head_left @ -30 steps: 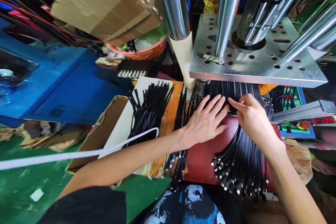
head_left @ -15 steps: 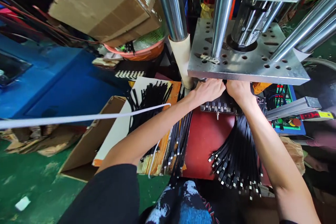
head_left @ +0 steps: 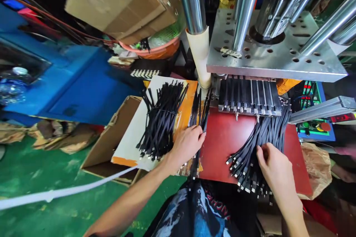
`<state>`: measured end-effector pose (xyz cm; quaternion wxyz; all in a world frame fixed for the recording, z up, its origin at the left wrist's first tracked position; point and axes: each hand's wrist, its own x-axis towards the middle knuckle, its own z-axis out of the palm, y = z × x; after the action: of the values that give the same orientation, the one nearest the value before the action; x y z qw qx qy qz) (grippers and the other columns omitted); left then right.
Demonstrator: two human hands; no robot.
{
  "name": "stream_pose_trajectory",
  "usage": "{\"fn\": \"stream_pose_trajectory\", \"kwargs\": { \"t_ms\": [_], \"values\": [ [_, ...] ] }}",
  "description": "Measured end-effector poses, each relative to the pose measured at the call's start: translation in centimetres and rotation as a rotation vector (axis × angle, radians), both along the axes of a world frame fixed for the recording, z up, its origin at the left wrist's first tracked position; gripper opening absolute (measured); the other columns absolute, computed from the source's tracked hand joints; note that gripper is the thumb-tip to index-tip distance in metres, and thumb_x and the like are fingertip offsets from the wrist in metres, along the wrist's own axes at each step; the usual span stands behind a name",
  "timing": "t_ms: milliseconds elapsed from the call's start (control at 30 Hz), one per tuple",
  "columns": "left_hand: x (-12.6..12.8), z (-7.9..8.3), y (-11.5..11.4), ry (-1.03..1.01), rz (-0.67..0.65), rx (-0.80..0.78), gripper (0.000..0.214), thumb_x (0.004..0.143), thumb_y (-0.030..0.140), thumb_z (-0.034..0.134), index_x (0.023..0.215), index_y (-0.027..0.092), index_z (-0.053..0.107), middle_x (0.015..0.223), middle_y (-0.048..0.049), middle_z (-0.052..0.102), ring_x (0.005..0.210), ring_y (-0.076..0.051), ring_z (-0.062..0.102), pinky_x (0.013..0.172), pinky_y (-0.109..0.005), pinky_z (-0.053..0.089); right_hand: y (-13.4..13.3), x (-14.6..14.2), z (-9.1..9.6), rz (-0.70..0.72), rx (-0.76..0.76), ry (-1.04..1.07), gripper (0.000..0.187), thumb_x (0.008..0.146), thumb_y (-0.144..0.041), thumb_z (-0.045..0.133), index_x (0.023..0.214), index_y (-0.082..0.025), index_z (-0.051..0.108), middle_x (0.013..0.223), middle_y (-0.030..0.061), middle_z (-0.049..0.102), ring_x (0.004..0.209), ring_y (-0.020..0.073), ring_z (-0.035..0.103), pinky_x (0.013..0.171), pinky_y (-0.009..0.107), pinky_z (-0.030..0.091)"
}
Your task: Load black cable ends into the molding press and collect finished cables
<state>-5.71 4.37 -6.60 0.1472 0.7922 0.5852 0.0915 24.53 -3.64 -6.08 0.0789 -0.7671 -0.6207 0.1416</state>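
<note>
My left hand rests over a narrow row of black flat cables, fingers curled and closed on a cable there. On the right, my right hand is above a fanned bundle of black cables with metal-tipped plugs. Its thumb and fingers are curled in, and what they hold, if anything, is hidden. Ahead, a slotted metal mould carries several black cables side by side, their connectors along its front edge. A thick steel press plate hangs over the mould's back part.
A tied bundle of black cables lies on a white board at left. The red board spans the middle. Steel columns rise behind. A control box is at right, and a cardboard box stands at left.
Both hands have drawn back from under the press plate, the left to the cable row and the right to the fanned bundle. The mould with its cables is now uncovered. The view has shifted slightly.
</note>
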Motion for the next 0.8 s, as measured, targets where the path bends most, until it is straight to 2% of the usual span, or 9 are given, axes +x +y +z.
{"fn": "stream_pose_trajectory", "kwargs": {
  "t_ms": [100,233,300,400,467,533,600,700,800],
  "values": [
    [-0.2,1.7,1.2,-0.136,0.005,-0.141,0.031,0.102,0.033,0.058,0.074,0.021,0.058,0.070,0.0017,0.065,0.063,-0.015,0.060,0.063,-0.029,0.044,0.3,0.4,1.1,-0.096,0.068,0.290,0.041,0.102,-0.059,0.052,0.080,-0.025,0.059,0.069,0.0005,0.063,0.058,0.0203,0.057,0.058,0.033,0.041],
    [0.1,3.8,1.3,-0.485,0.080,-0.406,0.036,0.099,0.045,0.061,0.073,0.020,0.057,0.067,0.0038,0.059,0.062,-0.013,0.055,0.061,-0.026,0.040,-0.4,0.7,2.1,-0.181,0.116,0.532,0.044,0.098,-0.065,0.058,0.081,-0.025,0.061,0.069,-0.0002,0.063,0.057,0.0184,0.054,0.054,0.031,0.042],
    [0.6,4.1,0.7,-0.711,0.091,-0.629,0.037,0.096,0.049,0.063,0.074,0.020,0.057,0.062,0.0045,0.057,0.058,-0.012,0.054,0.058,-0.024,0.040,-1.0,0.9,1.8,-0.208,0.114,0.587,0.043,0.096,-0.065,0.061,0.090,-0.024,0.066,0.072,0.0011,0.067,0.058,0.0193,0.057,0.055,0.031,0.045],
    [2.1,4.0,-0.6,-0.995,0.083,-0.898,0.040,0.092,0.053,0.069,0.075,0.019,0.061,0.065,0.0018,0.063,0.056,-0.012,0.058,0.056,-0.023,0.045,-1.6,1.4,1.1,-0.259,0.102,0.580,0.051,0.095,-0.065,0.062,0.121,-0.021,0.069,0.081,0.0051,0.076,0.065,0.0237,0.066,0.060,0.033,0.050],
    [3.5,3.8,-1.5,-1.063,0.051,-0.949,0.040,0.091,0.054,0.071,0.079,0.016,0.069,0.072,-0.0017,0.069,0.060,-0.012,0.061,0.059,-0.023,0.049,-1.9,1.3,1.1,-0.312,0.127,0.463,0.057,0.096,-0.064,0.060,0.135,-0.023,0.065,0.087,0.0074,0.081,0.068,0.0267,0.071,0.061,0.036,0.051],
    [4.9,3.4,-2.3,-1.049,0.002,-0.954,0.041,0.092,0.054,0.070,0.083,0.014,0.074,0.075,-0.0037,0.072,0.060,-0.012,0.064,0.062,-0.023,0.051,-2.0,0.9,1.2,-0.327,0.157,0.377,0.056,0.097,-0.064,0.058,0.136,-0.025,0.065,0.092,0.0084,0.082,0.073,0.0282,0.074,0.065,0.037,0.052],
    [6.1,3.0,-2.8,-1.015,-0.022,-0.941,0.043,0.094,0.054,0.068,0.083,0.013,0.074,0.076,-0.0040,0.073,0.059,-0.012,0.064,0.061,-0.023,0.052,-2.0,0.2,1.3,-0.280,0.131,0.341,0.050,0.096,-0.065,0.058,0.124,-0.025,0.069,0.090,0.0079,0.081,0.073,0.0279,0.074,0.067,0.037,0.052],
    [7.1,2.5,-3.2,-0.971,-0.008,-0.911,0.041,0.094,0.053,0.068,0.080,0.014,0.071,0.077,-0.0027,0.072,0.058,-0.012,0.066,0.058,-0.022,0.052,-1.7,-0.7,1.1,-0.144,0.046,0.214,0.042,0.100,-0.062,0.053,0.096,-0.024,0.070,0.087,0.0085,0.077,0.071,0.0275,0.070,0.063,0.036,0.046],
    [7.5,2.2,-3.4,-0.926,-0.005,-0.889,0.039,0.095,0.050,0.068,0.080,0.015,0.070,0.076,-0.0007,0.071,0.058,-0.011,0.067,0.058,-0.021,0.051,-1.6,-0.7,1.2,-0.103,0.042,0.193,0.041,0.104,-0.056,0.048,0.087,-0.024,0.068,0.081,0.0071,0.073,0.068,0.0258,0.065,0.063,0.035,0.043]
  ]
}}
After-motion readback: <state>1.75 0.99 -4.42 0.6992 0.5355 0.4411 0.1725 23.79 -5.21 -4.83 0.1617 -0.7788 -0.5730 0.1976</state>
